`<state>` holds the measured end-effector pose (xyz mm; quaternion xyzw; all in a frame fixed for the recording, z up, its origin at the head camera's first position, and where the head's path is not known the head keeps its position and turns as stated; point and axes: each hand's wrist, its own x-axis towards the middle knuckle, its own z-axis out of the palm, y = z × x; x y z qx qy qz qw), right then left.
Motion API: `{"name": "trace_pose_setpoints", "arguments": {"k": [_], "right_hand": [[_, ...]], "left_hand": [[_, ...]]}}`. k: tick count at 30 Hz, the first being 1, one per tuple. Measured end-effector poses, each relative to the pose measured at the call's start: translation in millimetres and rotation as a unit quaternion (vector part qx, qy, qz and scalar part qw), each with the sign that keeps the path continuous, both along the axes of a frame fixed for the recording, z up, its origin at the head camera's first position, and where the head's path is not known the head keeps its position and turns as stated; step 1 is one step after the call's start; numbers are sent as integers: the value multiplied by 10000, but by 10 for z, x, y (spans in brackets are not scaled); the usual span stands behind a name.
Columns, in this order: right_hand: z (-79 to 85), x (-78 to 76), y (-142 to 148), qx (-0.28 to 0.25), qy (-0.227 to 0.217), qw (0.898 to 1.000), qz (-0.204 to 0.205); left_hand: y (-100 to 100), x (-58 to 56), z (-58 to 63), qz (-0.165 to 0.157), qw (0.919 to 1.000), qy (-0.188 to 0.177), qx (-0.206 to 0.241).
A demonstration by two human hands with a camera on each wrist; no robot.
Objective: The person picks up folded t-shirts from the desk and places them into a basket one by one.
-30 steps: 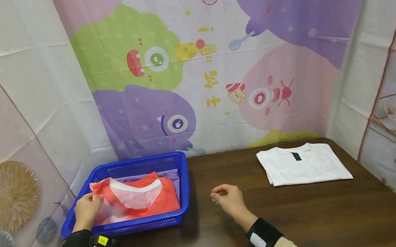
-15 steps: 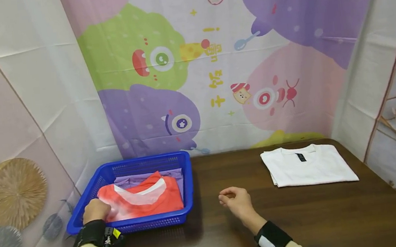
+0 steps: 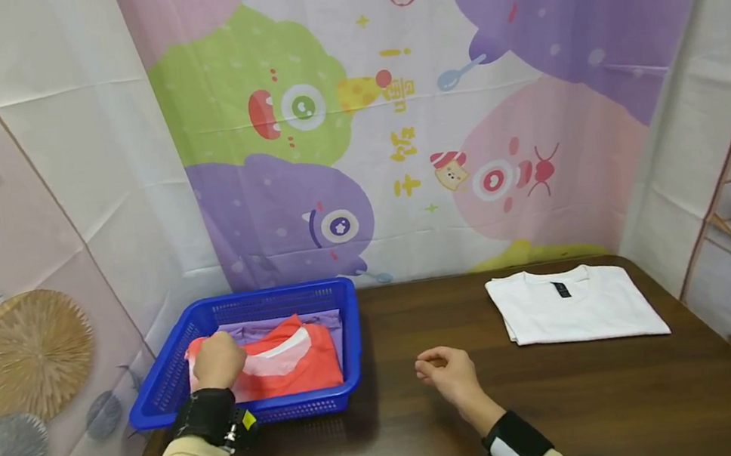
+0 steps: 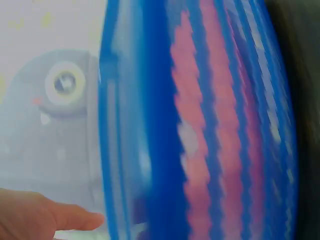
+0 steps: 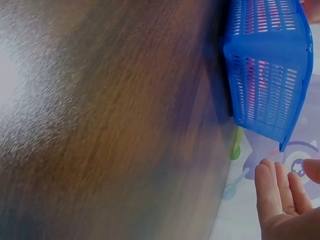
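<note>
Red-and-white shirt (image 3: pixel 293 366) in the blue basket (image 3: pixel 298 400), mostly to the right of the left grip (image 3: pixel 219 358)

Long axis seemingly left to right, over the purple cloth (image 3: pixel 248 332); left grip nearer, above the shirt's left part, fingers mostly hidden in the head view, so impossible to tell whether pinching fabric; right grip (image 3: pixel 452 378) well apart, out past the basket's right side above the bench (image 3: pixel 393 453), loosely relaxed, nothing held

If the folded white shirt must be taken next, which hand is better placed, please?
Probably the right hand: it holds nothing and is nearer the white shirt. The left hand is farther away, over the red shirt in the blue basket.
</note>
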<state>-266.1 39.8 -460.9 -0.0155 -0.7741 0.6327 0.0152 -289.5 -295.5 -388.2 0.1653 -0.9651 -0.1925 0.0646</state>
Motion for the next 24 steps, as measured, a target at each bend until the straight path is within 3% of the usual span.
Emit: {"name": "trace_pose_setpoints", "arguments": {"k": [6, 10, 16, 21, 24], "right_hand": [[-13, -8, 117, -142, 15, 9998, -134], [-13, -10, 184, -128, 11, 9998, -176], [-16, -3, 273, -88, -1, 9996, -264], [-27, 20, 355, -113, -81, 9994, -328], [-38, 34, 411, -123, -108, 9991, -380]], "left_hand": [[503, -181, 127, -983, 9944, -313, -213], [811, -336, 207, -1268, 9891, -696, -284], [1092, -557, 166, -984, 9882, -1117, -366], [1136, -783, -13, -559, 9891, -1335, -281], [1149, -828, -100, -404, 9909, -1258, -240]]}}
